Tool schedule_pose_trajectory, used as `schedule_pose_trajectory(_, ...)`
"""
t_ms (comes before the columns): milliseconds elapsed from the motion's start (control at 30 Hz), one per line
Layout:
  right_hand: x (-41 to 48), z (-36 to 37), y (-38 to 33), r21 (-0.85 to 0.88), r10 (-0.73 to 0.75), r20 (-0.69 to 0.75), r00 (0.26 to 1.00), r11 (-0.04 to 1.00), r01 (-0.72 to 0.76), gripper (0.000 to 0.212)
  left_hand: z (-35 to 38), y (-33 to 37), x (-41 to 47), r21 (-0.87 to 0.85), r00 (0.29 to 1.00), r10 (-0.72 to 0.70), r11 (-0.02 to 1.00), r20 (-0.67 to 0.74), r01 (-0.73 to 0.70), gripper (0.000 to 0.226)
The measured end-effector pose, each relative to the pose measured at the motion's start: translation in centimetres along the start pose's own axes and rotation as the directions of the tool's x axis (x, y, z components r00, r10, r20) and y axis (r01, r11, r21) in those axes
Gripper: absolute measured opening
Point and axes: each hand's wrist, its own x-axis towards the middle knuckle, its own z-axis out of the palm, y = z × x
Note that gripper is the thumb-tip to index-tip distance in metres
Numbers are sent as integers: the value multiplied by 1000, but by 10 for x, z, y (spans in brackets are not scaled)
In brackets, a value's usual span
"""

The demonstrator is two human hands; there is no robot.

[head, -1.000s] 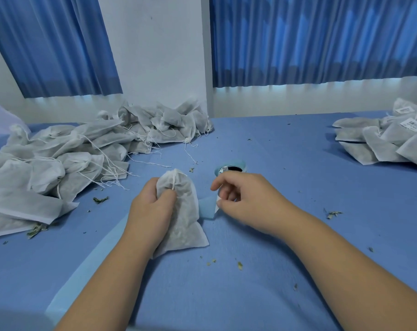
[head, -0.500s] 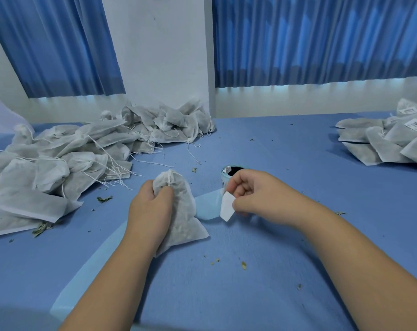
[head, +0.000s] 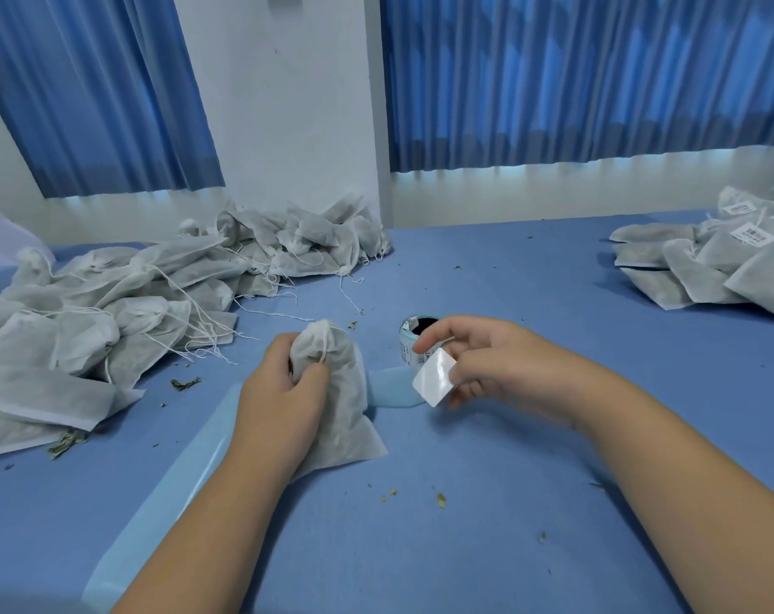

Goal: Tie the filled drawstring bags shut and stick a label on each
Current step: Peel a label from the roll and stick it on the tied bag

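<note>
Near edge: blue worktop (head: 509, 547), w/ a long pale-blue backing strip (head: 168, 494) running from the near L corner up toward the L hand (head: 283, 392). Dry herb crumbs (head: 440, 500) are scattered in front. L hand's fingers are curled round the gathered neck of a white drawstring bag (head: 345, 414). The bag is filled and lies on the worktop, neck away from the camera, bottom corner pointing near-R, string showing at the top. R hand (head: 509, 365), just R of the bag, pinches a white label (head: 434, 377) by one edge btwn thumb and fingers; the other fingers are loosely bent. The label hangs tilted, glossy blank side to camera, not touching the bag. Just behind it stands the label roll (head: 414, 343), partly hidden by the R hand. Further back L: a big heap of bags (head: 110, 312) w/ loose strings. Far R: a stack of labelled bags (head: 708, 263). Behind: white wall (head: 287, 104), blue curtains (head: 575, 73).
</note>
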Motion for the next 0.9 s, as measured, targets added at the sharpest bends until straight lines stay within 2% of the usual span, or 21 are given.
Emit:
schedule_pose_trajectory(133,-14,-12,-4,239,-91,123,988,969,59,39,2,15,-10,-144,991,110,985,78,-98,31)
schedule_pose_trajectory(200,-21,-18,-7,329,-166,133,977,937,115,40,7,25,-14,-230,982,142,967,124,-110,38)
schedule_pose_trajectory(300,-30,-27,-9,455,-244,55,968,869,193,42,24,37,-17,-340,965,135,939,226,-52,35)
schedule_pose_trajectory(400,-40,-34,-10,547,-278,-9,961,803,237,41,49,49,-21,-356,927,51,930,373,91,31)
schedule_pose_trajectory(500,-46,-37,-8,529,-277,-85,957,802,279,37,70,58,-27,-333,901,-20,925,433,181,27)
schedule_pose_trajectory(633,-53,-39,-5,472,-315,-184,931,803,364,32,84,58,-38,-354,887,-37,909,461,222,32)
schedule_pose_trajectory(833,-53,-30,-1,171,-364,-377,852,876,450,16,82,54,-45,-389,845,28,895,534,217,30)
schedule_pose_trajectory(900,-52,-26,1,72,-393,-407,825,886,458,20,81,52,-44,-382,834,24,896,551,226,35)
